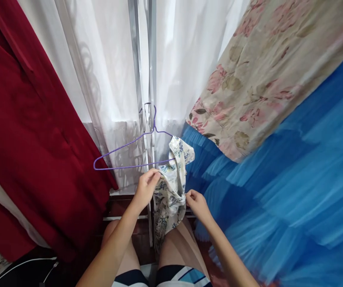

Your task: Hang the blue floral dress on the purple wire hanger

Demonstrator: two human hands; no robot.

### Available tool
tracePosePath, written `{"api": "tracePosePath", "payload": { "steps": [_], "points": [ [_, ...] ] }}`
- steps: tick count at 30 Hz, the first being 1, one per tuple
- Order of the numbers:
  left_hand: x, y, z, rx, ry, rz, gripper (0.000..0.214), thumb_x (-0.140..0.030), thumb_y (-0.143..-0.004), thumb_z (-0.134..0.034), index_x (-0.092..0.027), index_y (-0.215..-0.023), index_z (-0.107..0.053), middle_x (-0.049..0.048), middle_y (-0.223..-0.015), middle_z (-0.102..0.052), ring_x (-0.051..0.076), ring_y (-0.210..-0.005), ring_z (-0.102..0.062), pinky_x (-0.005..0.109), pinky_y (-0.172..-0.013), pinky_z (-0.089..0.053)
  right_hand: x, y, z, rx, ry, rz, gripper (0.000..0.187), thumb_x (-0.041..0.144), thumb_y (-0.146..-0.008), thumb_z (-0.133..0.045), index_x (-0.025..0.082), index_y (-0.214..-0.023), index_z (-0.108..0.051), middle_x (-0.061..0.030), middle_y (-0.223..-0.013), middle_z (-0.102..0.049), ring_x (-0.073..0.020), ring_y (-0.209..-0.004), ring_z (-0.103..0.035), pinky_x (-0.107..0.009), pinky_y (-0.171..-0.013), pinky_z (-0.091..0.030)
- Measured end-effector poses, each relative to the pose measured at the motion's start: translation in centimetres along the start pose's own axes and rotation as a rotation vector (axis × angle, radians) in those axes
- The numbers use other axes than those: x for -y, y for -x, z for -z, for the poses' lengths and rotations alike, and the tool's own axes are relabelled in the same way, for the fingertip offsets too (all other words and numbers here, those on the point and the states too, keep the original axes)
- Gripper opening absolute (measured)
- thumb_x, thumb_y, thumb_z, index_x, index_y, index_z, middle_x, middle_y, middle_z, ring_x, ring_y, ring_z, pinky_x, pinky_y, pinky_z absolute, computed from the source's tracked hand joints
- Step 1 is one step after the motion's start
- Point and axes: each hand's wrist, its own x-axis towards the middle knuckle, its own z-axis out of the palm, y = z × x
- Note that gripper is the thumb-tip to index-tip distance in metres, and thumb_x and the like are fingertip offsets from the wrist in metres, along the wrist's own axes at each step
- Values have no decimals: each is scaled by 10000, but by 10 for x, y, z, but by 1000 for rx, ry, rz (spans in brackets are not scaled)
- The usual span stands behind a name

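Observation:
A purple hanger point(123, 144) hangs by its hook on a grey metal upright. Over its right arm lies one shoulder of a white floral garment point(176, 179) with blue and grey flowers; the hanger's left arm is bare. My left hand point(147, 185) pinches the garment's edge on the left, just below the hanger's lower bar. On the right, my right hand point(197, 203) has its fingers closed on the garment's other edge, somewhat lower. The cloth droops between both hands down to my knees, and its exact kind cannot be made out.
A metal frame point(152, 59) rises in front of white curtains point(105, 59). Dark red cloth point(40, 131) hangs at the left. To the right are a beige floral cloth point(249, 87) and a layered blue tulle dress point(294, 191). A black bag point(24, 269) lies at lower left.

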Motion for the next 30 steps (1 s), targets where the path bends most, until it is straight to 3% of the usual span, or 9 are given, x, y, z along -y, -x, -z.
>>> {"api": "tracePosePath", "payload": {
  "steps": [2, 4, 8, 12, 17, 20, 24, 27, 30],
  "points": [
    [-15, 7, -11, 87, -111, -126, 251, -390, -966, -541, -175, -904, -654, 45, -891, -636, 186, -891, -598, 286, -840, -458, 4, 0, -1, -44, 88, -2, 224, 404, -703, -742, 196, -757, -679, -47, -706, -675, -241, -697, -610, -363, -670, -480],
    [-26, 13, -19, 155, -189, -199, 227, -344, -986, -517, -181, -916, -659, 54, -932, -625, 185, -923, -593, 293, -867, -446, 20, -1, -5, 6, 113, 39, 370, 473, -764, -707, 194, -1007, -709, -101, -1024, -714, -298, -1005, -623, -438, -920, -466],
    [-26, 20, -26, 287, -301, -212, 215, -329, -991, -508, -206, -960, -682, 65, -981, -607, 196, -982, -576, 320, -924, -430, 59, 2, -27, 477, -248, -68, 617, 662, -968, -328, 208, -1228, -655, -103, -1245, -671, -284, -1263, -534, -464, -1120, -339],
    [-10, 24, -10, 325, -272, -151, 248, -392, -979, -516, -201, -967, -674, 91, -1085, -578, 231, -1097, -539, 362, -1020, -391, 76, 12, -49, 603, -580, -318, 575, 676, -943, -415, 224, -1188, -674, -75, -1126, -716, -261, -1165, -602, -423, -1054, -412],
    [1, 41, 27, 597, 3, 30, 580, -593, -956, -458, -217, -1396, -481, 107, -1125, -606, 254, -1087, -566, 393, -1000, -414, 79, 23, -45, 888, -630, -425, 280, 366, -776, -784, 143, -936, -729, -44, -844, -710, -168, -747, -642, -281, -742, -492],
    [2, 61, 40, 666, 35, 192, 529, -576, -906, -574, -175, -1249, -594, 79, -1033, -626, 228, -985, -582, 338, -909, -446, 89, 24, -34, 992, -619, -462, 300, 254, -645, -854, 114, -877, -726, -20, -763, -675, -115, -639, -590, -212, -619, -453],
    [-4, 85, 63, 759, 3, 412, 452, -548, -828, -682, -126, -989, -681, 33, -865, -624, 167, -789, -544, 251, -702, -435, 107, 11, -13, 1019, -503, -435, 318, 263, -654, -826, 100, -907, -723, -45, -785, -691, -131, -631, -599, -218, -592, -454],
    [-16, 94, 92, 650, -121, 389, 390, -503, -852, -659, -132, -971, -683, 27, -862, -631, 161, -789, -536, 242, -699, -420, 121, -2, 2, 1034, -298, -347, 258, 287, -710, -781, 110, -883, -706, -42, -796, -684, -136, -638, -589, -219, -580, -434],
    [-27, 93, 123, 557, -465, 260, 250, -384, -897, -591, -150, -850, -666, 10, -777, -603, 146, -731, -520, 242, -678, -390, 134, -15, 11, 945, -49, -212, 151, 263, -767, -699, 138, -848, -669, -20, -781, -658, -138, -647, -571, -218, -565, -414]
  ]
}}
